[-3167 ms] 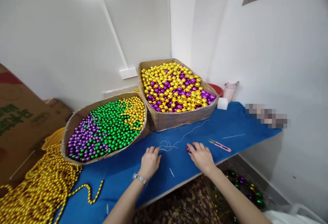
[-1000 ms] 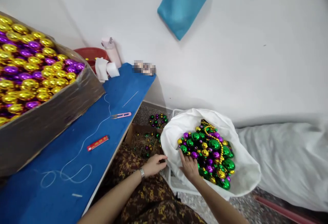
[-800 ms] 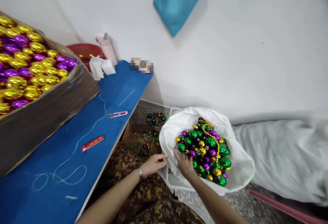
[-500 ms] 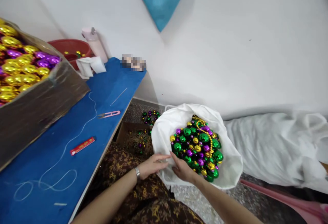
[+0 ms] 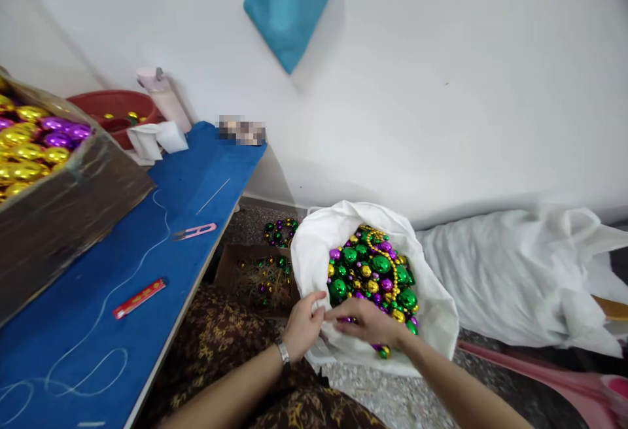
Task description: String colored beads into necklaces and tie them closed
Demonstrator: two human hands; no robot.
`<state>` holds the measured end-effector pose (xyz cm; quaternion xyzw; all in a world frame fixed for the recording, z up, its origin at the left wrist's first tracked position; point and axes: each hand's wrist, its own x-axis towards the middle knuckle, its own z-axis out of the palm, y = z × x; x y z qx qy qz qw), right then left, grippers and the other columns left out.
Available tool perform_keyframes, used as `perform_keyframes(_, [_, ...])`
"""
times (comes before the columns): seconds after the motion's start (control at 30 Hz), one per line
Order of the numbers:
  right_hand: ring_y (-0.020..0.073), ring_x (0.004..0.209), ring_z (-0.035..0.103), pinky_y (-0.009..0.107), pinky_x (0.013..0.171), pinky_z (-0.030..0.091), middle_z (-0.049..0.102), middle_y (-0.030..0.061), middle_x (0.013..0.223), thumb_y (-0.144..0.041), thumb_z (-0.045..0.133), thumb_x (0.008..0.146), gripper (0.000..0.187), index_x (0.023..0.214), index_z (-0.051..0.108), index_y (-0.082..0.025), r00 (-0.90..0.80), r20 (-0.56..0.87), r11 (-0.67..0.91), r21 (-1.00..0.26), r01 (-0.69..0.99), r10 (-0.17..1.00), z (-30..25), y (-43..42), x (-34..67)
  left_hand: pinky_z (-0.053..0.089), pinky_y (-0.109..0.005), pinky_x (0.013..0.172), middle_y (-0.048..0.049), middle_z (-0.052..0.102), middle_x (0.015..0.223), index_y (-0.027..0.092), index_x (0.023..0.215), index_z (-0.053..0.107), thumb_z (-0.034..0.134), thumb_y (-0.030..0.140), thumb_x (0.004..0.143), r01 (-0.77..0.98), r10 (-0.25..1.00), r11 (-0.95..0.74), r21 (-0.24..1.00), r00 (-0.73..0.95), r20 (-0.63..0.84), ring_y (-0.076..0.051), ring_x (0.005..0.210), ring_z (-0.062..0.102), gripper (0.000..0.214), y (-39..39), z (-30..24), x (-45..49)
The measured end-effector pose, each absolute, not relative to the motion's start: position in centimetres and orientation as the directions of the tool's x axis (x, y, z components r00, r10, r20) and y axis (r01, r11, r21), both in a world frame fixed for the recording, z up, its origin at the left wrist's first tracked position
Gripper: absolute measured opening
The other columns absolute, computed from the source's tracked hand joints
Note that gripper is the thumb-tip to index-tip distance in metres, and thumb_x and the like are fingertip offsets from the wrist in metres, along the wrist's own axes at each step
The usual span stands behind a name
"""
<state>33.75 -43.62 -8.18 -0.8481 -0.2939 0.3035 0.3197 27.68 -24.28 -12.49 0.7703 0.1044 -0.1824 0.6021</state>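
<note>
Holding left hand [image 5: 303,327] at near-left rim of white bag [image 5: 310,252] and right hand [image 5: 366,321], the nearer, over close side of bead pile [image 5: 373,285] lying just ahead, gold strand [image 5: 394,275] lengthwise away from both; half-curled, almost tip to tip, can't tell if pinching anything.

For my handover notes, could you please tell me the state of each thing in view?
Bag, open, holding beads
Table carton, open, holding beads
Floor carton, open, holding beads
Bowl, uncovered
Flask, lid on
Snips, lying on the table
Thread, loose, partly looped
Pouch, hanging on the wall
Left hand, at the bag's edge
Right hand, over the bag, blurred
</note>
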Motion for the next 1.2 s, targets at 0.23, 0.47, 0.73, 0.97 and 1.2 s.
perform_keyframes(0.23, [0.0244,0.11,0.052,0.049,0.092,0.04,0.049,0.01,0.127,-0.039,0.047,0.092,0.042,0.129,0.043,-0.019,0.964,-0.208,-0.92,-0.385,0.075,0.165,-10.7,-52.9,42.9,0.045,-0.031,0.088,-0.009,0.062,0.118,0.014,0.121,0.056,0.051,0.018,0.074,0.359,-0.057,-0.089,0.929,0.93,-0.364,-0.02,0.096,0.059,0.047,-23.5,-9.7,26.2])
perform_keyframes(0.47, [0.0235,0.11,0.052,0.049,0.095,0.038,0.052,0.0084,0.124,-0.045,0.051,0.089,0.044,0.125,0.048,-0.02,0.814,-0.344,-0.875,-0.313,0.37,0.468,-15.4,-49.1,38.4,0.038,-0.018,0.048,-0.0031,0.066,0.077,0.014,0.133,0.044,0.055,0.034,0.08,0.384,-0.132,0.184,0.905,0.922,-0.365,-0.008,0.05,0.045,0.058,-23.1,-4.9,26.4])
perform_keyframes(0.73, [0.0415,0.117,0.042,0.057,0.081,0.042,0.064,0.0094,0.104,-0.053,0.073,0.061,0.064,0.119,0.058,-0.031,0.586,-0.538,-0.786,-0.29,0.547,0.606,-18.5,-45.8,30.0,0.037,-0.017,0.047,-0.0029,0.065,0.074,0.013,0.133,0.044,0.058,0.037,0.08,0.38,-0.174,0.166,0.91,0.92,-0.352,-0.007,0.049,0.041,0.059,-21.9,-3.2,26.0])
perform_keyframes(0.97, [0.0222,0.111,0.051,0.043,0.092,0.041,0.05,0.0077,0.127,-0.044,0.052,0.088,0.044,0.126,0.048,-0.024,0.794,-0.386,-0.881,-0.251,0.401,0.471,-16.2,-49.4,34.4,0.049,-0.027,0.077,-0.0105,0.064,0.112,0.016,0.137,0.038,0.059,0.034,0.08,0.386,-0.105,0.344,0.856,0.922,-0.373,-0.018,0.084,0.061,0.063,-20.3,-4.0,26.0])
perform_keyframes(1.2, [0.0186,0.095,0.059,0.04,0.081,0.05,0.057,0.0069,0.115,-0.033,0.053,0.09,0.031,0.116,0.053,-0.017,0.964,-0.181,-0.978,-0.046,-0.205,-0.193,-15.5,-56.6,38.8,0.04,-0.034,0.101,-0.0085,0.048,0.136,0.019,0.131,0.048,0.061,0.033,0.079,0.35,-0.056,0.367,0.862,0.933,-0.356,-0.026,0.123,0.046,0.056,-19.7,-4.7,25.3])
